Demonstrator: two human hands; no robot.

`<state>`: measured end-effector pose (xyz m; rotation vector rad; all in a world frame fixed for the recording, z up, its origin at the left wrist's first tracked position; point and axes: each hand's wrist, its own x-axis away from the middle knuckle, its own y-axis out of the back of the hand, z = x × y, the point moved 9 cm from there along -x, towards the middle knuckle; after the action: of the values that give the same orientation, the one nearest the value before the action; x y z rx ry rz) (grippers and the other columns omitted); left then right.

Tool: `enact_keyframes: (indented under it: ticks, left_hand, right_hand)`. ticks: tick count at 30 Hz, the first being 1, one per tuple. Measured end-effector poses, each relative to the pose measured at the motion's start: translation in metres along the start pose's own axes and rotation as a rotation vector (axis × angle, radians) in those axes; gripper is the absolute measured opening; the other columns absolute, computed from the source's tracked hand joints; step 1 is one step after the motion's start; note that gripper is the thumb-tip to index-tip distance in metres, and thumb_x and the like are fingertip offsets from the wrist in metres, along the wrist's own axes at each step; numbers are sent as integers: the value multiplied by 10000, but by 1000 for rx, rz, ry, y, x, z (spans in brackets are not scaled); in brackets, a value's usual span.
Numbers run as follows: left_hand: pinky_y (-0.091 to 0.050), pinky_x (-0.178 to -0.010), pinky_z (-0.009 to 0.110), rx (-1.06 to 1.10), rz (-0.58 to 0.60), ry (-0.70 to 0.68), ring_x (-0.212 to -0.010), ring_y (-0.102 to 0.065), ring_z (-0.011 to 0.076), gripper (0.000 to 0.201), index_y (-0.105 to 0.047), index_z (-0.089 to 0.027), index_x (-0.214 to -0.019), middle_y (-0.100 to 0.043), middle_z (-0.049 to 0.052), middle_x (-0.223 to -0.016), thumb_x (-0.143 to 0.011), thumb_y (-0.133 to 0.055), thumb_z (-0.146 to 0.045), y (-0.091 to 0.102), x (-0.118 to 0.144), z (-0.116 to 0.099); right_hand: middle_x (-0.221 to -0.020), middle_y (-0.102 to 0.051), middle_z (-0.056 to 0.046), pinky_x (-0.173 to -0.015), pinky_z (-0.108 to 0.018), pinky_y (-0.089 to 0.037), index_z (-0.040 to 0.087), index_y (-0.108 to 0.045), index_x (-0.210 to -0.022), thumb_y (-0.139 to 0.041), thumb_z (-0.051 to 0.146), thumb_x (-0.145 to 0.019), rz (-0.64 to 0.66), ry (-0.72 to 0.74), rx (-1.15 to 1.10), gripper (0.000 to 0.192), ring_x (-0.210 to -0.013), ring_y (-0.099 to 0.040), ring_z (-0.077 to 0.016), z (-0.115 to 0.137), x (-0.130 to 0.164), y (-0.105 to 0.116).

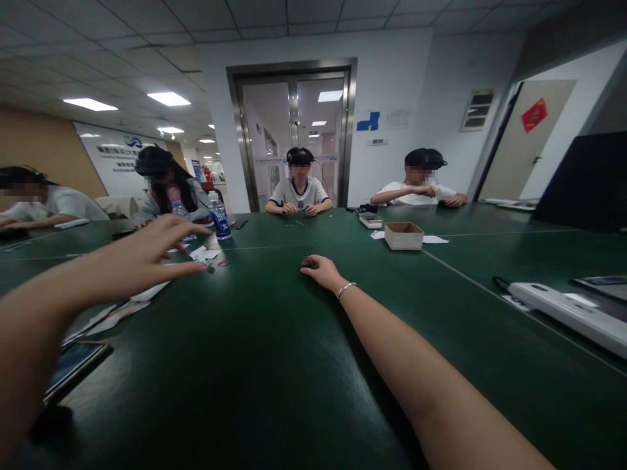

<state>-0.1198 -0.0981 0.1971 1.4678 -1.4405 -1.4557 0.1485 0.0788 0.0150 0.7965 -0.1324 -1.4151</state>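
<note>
My left hand (149,251) is stretched out above the dark green table (274,352), fingers spread, holding nothing. Its fingertips hover close to white paper scraps (204,253) and a small red clip (223,263). My right hand (321,269) rests on the table farther out, with a silver bracelet at the wrist. Its fingers are closed on a small dark object (305,262) at the fingertips; what the object is I cannot tell.
An open cardboard box (403,235) stands right of centre, a blue-labelled bottle (219,219) to the left. A phone (73,365) lies near my left arm. A white power strip (563,312) lies at right. Several people sit along the far and left edges.
</note>
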Motion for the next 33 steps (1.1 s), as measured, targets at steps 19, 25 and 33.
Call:
enact_keyframes:
  ticks: [19, 25, 33]
  left_hand:
    - [-445, -761, 296, 755, -27, -79, -787, -563, 166, 303, -618, -170, -921, -606, 57, -859, -823, -385, -338, -260, -154, -70]
    - [-462, -675, 270, 1102, 10, 15, -694, -585, 140, 260, -618, -123, -895, -635, 60, -749, -737, -557, -320, -265, -157, -60]
    - [-465, -687, 276, 1230, 4, 59, -686, -588, 127, 216, -616, -116, -868, -628, 58, -751, -704, -629, -255, -266, -157, -56]
  right_hand:
    - [-582, -580, 20, -426, -135, -387, 126, -639, -808, -702, 115, -650, 106, -150, -110, 170, -453, -522, -63, -19, -2, -3]
    - [-588, -596, 13, -469, -126, -449, 89, -613, -891, -651, -27, -649, 201, -246, -487, 271, -457, -534, -51, -17, 3, 0]
    - [-674, -620, -51, -562, -162, -535, 67, -544, -859, -664, -23, -685, 115, -485, -869, 229, -554, -620, -99, -32, 4, 4]
